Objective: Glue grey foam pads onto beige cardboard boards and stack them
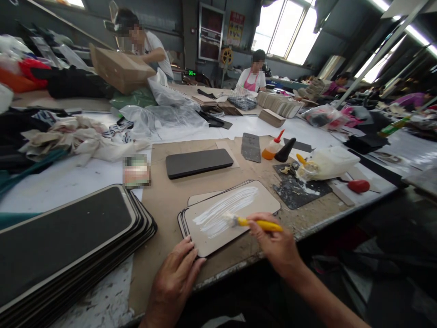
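My right hand (275, 243) grips a paintbrush (259, 224) by its yellow handle. Its bristles rest on the top beige panel (246, 214), a rounded rectangle with dark edges, lying on a small stack of similar panels. White streaks of a glue-like paste run across the panel's middle and upper part. My left hand (175, 278) lies with fingers stretched out, the fingertips touching the panel's near left corner. Beyond the stack, a dark grey padded panel (200, 163) lies flat on the brown board (160, 205).
At left is a tall stack of large dark panels (68, 241). To the right are a glue-smeared dark sheet (300, 193), a white plastic jug (336, 161), an orange-filled squeeze bottle (272, 148) and a red object (358, 185). Plastic bags (160, 120) and co-workers are farther back.
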`<state>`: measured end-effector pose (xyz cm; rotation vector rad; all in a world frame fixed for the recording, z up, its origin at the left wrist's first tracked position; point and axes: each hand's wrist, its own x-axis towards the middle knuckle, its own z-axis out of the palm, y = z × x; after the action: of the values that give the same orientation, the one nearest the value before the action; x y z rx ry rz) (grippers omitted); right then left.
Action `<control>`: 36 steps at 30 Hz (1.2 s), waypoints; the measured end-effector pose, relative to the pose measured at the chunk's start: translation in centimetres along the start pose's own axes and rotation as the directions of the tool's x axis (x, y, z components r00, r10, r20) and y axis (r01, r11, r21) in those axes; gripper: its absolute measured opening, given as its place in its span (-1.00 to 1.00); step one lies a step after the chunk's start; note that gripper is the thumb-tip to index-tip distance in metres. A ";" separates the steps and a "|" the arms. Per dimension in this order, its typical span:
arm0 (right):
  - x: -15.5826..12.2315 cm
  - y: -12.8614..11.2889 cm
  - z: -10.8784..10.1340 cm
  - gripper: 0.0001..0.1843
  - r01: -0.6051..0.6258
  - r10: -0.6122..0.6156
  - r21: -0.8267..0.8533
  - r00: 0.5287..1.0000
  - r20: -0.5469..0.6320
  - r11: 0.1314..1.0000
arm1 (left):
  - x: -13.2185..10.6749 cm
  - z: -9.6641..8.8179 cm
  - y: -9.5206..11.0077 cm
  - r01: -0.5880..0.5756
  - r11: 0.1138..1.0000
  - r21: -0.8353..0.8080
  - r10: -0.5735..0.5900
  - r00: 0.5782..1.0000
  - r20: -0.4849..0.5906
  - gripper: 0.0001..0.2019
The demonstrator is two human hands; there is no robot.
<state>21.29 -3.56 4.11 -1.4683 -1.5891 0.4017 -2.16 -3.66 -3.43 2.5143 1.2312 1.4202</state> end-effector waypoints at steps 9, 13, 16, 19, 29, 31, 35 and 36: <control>2.5 5.2 -7.8 -0.59 -0.248 0.166 -0.269 0.941 -0.296 0.930 | 0.0 0.1 0.0 -0.009 1.000 0.004 0.009 1.000 -0.027 -0.83; 1.0 1.1 -4.0 -0.65 -0.208 0.199 -0.045 0.968 -0.155 0.977 | 0.0 -0.1 0.3 0.019 1.000 -0.005 -0.019 1.000 -0.003 -0.83; -0.4 -1.7 -0.5 -0.75 -0.152 0.155 0.126 0.988 -0.011 0.980 | -0.1 -0.1 0.5 0.059 0.998 -0.030 -0.058 0.998 0.025 -0.83; -1.6 -3.0 1.8 -0.80 -0.128 0.110 0.235 0.990 0.086 0.964 | -0.2 -0.2 0.5 0.079 0.996 -0.035 -0.078 0.996 0.048 -0.84; -0.6 -1.4 -0.5 -0.82 -0.090 0.092 0.024 0.992 -0.081 0.996 | -0.2 -0.1 0.4 0.091 0.995 -0.052 -0.089 0.995 0.048 -0.88; -0.3 -2.5 1.1 -0.85 -0.026 0.028 0.089 0.999 -0.025 0.996 | -0.2 -0.1 0.5 0.085 0.996 -0.038 -0.083 0.996 0.043 -0.89; 0.4 -4.0 5.6 -0.86 0.050 -0.078 0.250 0.992 0.103 0.967 | -0.1 -0.2 0.5 0.070 0.997 -0.019 -0.069 0.997 0.028 -0.91; 0.8 -3.9 6.4 -0.85 0.050 -0.084 0.262 0.989 0.119 0.964 | -0.1 -0.1 0.5 0.073 0.997 -0.018 -0.072 0.997 0.031 -0.90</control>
<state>14.06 -1.63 3.91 -1.2065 -1.6147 0.6506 -1.97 -4.16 -3.25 2.4420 1.2835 1.3673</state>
